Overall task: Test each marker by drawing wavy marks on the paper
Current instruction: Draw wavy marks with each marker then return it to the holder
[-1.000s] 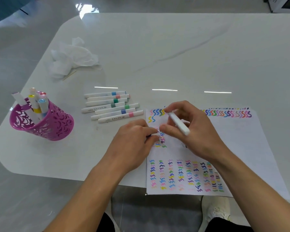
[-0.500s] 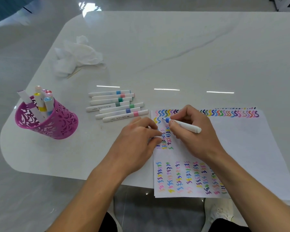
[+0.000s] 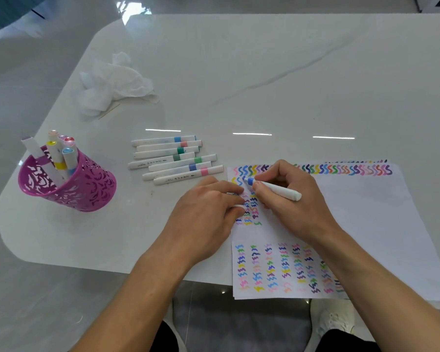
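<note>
The right grip (image 3: 290,199) is closed on a white marker (image 3: 277,190). Its blue tip touches the paper (image 3: 379,224) near the top left corner, in the second row, just after a yellow squiggle. The left grip (image 3: 203,214) rests on the paper's left edge. Its fingers are curled round a small white thing, most likely the cap (image 3: 239,206), though little of it shows.

The blue wave is being drawn now. Many rows of marks already fill the top and the near part of the page.

Things could go wrong from here. The right grip lies over a block of small marks, and if that ink is wet, it could smear. The paper hangs a little over the near edge of the desk (image 3: 239,72). If the left grip lets up, a hard stroke could slide or wrinkle the page. The new wave could run into the marks next to it. If the cap rolls away, the tip may dry out.

Seven capped markers (image 3: 175,158) lie in a row to the left. More stand in a pink cup (image 3: 69,184).
</note>
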### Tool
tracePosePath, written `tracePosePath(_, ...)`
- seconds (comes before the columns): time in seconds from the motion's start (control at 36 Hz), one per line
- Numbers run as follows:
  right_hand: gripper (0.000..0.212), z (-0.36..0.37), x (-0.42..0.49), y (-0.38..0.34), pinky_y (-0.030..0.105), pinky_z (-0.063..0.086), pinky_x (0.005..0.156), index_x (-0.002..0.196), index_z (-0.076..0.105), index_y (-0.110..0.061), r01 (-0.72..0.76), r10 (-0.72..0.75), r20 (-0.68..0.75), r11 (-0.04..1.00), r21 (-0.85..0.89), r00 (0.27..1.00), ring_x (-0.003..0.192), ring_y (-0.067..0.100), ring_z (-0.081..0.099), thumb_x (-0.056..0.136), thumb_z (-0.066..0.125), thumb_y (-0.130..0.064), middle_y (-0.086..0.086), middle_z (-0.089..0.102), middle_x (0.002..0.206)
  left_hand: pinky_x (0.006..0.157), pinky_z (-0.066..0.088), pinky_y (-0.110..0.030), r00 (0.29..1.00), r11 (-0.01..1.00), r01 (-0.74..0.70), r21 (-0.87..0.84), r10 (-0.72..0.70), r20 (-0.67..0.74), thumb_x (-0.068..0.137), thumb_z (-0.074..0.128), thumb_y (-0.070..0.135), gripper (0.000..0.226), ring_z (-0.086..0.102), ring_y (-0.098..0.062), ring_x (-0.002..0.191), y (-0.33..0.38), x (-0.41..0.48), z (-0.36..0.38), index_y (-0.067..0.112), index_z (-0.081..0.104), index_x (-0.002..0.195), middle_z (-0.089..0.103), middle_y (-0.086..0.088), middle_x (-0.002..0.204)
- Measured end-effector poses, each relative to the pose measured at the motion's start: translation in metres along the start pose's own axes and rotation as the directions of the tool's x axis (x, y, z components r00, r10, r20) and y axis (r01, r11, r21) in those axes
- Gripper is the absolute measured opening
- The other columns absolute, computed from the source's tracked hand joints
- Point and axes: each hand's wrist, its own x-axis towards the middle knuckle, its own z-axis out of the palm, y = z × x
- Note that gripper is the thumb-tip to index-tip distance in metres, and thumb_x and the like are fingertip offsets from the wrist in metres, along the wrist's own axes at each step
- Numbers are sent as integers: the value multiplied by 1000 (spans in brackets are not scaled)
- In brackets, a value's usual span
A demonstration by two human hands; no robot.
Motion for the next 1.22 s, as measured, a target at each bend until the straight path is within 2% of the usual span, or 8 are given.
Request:
tracePosePath(0.36,7,2,-1,-3,10,45,55,78,66,-28,0,-2,-42,999,-44,999,68,4,68,76,71,-33,-16,73,82,94,46,-24,1000,1000,10,18,-10,-25,97,59,43,30,50,-4,113,1,-1,2,34,70,123,62,22,131)
tracePosePath(0.58,7,1,-1,-7,13,46,56,77,67,-26,-39,38,-9,999,-23,999,64,0,65,75,70,-32,-15,74,77,96,47,-26,1000,1000,6,12,-6,-26,97,58,41,29,51,-5,113,1,0,1,33,70,122,63,21,129)
tracePosePath(0.69,8,-4,1,-10,29,54,64,84,69,-19,-73,74,1,991,116,997,68,9,68,81,73,-25,-6,75,78,99,42,-22,1000,1000,17,-22,-18,-24,96,59,42,28,50,-1,117,0,0,0,34,72,120,63,23,129)
tracePosePath(0.83,9,-15,2,-13,23,52,59,91,72,-15,-23,27,-16,972,235,1000,67,13,66,93,76,-8,-2,73,74,97,39,-17,998,993,49,-108,-54,-39,95,61,44,26,53,5,116,-2,0,-5,33,74,116,63,24,129)
tracePosePath(0.92,8,-17,2,-17,25,54,61,95,73,-14,30,-13,-67,966,256,998,68,12,66,94,75,-6,7,73,78,87,45,-13,989,976,100,-192,-118,-85,93,65,45,26,57,6,103,-2,0,-9,33,74,113,65,24,126)
tracePosePath(1.0,8,-17,2,-22,26,56,64,97,74,-15,69,-42,-105,962,265,994,69,13,67,92,75,-8,11,74,83,69,37,0,980,955,127,-269,-163,-117,90,68,43,20,58,6,87,-4,1,-12,35,76,107,67,25,118)
tracePosePath(1.11,8,-18,2,-27,27,58,67,92,78,-22,56,-18,-123,950,308,992,71,16,70,88,72,-22,5,76,78,63,41,-9,950,877,165,-452,-264,-166,90,69,41,18,58,-4,80,-3,2,-13,37,77,106,70,22,101)
tracePosePath(1.22,12,-20,3,-31,31,59,68,88,79,-19,63,-19,-129,934,351,991,70,20,70,90,67,-18,8,76,77,55,45,-9,917,615,208,-761,-393,-68,94,67,29,20,64,3,73,4,2,-9,31,76,111,75,16,91)
